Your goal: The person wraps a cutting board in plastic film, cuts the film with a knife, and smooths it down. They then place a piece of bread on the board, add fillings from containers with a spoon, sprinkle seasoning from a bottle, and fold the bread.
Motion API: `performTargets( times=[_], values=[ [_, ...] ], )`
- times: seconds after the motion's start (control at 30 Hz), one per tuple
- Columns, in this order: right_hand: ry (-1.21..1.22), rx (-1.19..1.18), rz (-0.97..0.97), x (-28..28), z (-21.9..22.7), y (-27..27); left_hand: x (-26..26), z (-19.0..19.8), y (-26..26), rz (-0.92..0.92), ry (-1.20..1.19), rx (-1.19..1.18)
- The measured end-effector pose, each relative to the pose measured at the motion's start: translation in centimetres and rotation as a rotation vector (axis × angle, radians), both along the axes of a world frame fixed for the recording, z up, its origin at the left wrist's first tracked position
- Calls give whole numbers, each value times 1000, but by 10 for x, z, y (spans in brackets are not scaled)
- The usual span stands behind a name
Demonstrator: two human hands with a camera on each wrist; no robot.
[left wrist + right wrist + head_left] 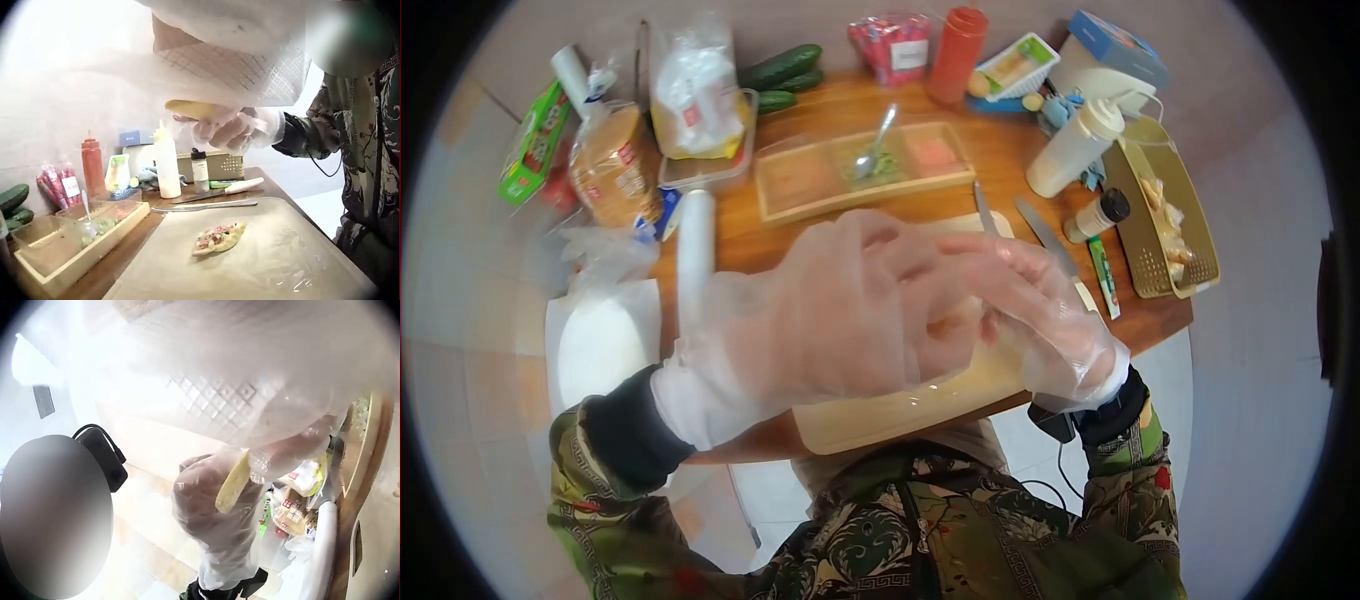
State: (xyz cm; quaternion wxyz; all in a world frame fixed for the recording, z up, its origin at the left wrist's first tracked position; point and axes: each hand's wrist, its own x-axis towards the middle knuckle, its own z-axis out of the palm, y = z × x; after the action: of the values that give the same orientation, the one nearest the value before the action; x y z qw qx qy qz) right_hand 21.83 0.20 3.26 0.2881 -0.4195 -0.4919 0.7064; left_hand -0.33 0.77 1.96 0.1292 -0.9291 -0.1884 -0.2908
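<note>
Both hands wear clear plastic gloves and meet above the cutting board [870,425]. Between them they pinch a flat, pale yellow piece of bread-like food [234,484]. Pinkish bits show along its edge in the left wrist view. My left hand [830,310] covers most of it in the head view; its fingers curl round the piece in the right wrist view. My right hand [1055,320] holds its other side with bent fingers. Below, on the board, lies a similar piece [219,239] topped with pink and green chopped filling.
Behind the board stands a wooden tray [775,215] of compartments with a spoon [866,162]. At right are a knife [1048,238], a white squeeze bottle [1075,150], a shaker [1097,216] and a basket [1145,255]. Bagged bread [615,165] and a cling-film roll [696,240] stand left.
</note>
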Motion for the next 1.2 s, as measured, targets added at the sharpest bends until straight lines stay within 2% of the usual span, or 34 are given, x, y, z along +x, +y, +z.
performTargets(
  times=[0.07,0.13,0.17,0.23,0.27,0.33,0.37,0.43,0.47,0.53,0.67,0.73,0.77,0.8,0.83,0.87,0.93,1.0,1.07,1.13,1.2],
  values=[
    [11,117,-20,7,-8,-2,10,-6,2,-35,-15,-18],
    [53,39,-37,12,-12,2,17,-14,2,96,-71,-181],
    [99,-28,-41,14,-14,6,16,-14,4,92,-73,-189],
    [45,-25,-60,17,-19,13,9,-10,8,72,42,-38],
    [-8,-15,-75,17,-22,16,4,-13,9,72,41,-46],
    [-75,-22,-67,21,-26,24,-3,-17,11,312,-118,-218],
    [-142,-19,-57,22,-28,26,-4,-18,10,311,-120,-225],
    [-189,7,-14,22,-28,29,-5,-16,8,534,-455,-984],
    [-231,37,30,21,-28,30,-6,-15,10,537,-459,-991],
    [-243,16,52,15,-26,31,-7,-14,17,467,-497,-1612],
    [-271,40,139,13,-37,37,0,-20,13,563,-429,-1721],
    [-269,41,136,12,-45,38,-4,-35,20,434,-334,-1696],
    [-257,47,131,11,-48,38,-4,-38,20,431,-342,-1699],
    [-262,46,135,10,-52,37,-5,-38,20,342,-452,-1771],
    [-303,196,89,10,-55,35,-5,-39,20,252,-564,-1838],
    [-342,349,44,9,-57,33,-6,-39,20,250,-572,-1840],
    [-352,300,8,10,-56,30,-7,-42,18,321,-611,-1899],
    [-359,252,-30,10,-54,29,-5,-50,18,300,-632,-1872],
    [-268,55,-62,8,-51,28,-2,-46,20,279,-652,-1851],
    [-288,34,-21,10,-49,31,-4,-37,22,380,-470,-1910],
    [-304,14,23,10,-51,32,-5,-50,19,376,-493,-1834]
  ],
)
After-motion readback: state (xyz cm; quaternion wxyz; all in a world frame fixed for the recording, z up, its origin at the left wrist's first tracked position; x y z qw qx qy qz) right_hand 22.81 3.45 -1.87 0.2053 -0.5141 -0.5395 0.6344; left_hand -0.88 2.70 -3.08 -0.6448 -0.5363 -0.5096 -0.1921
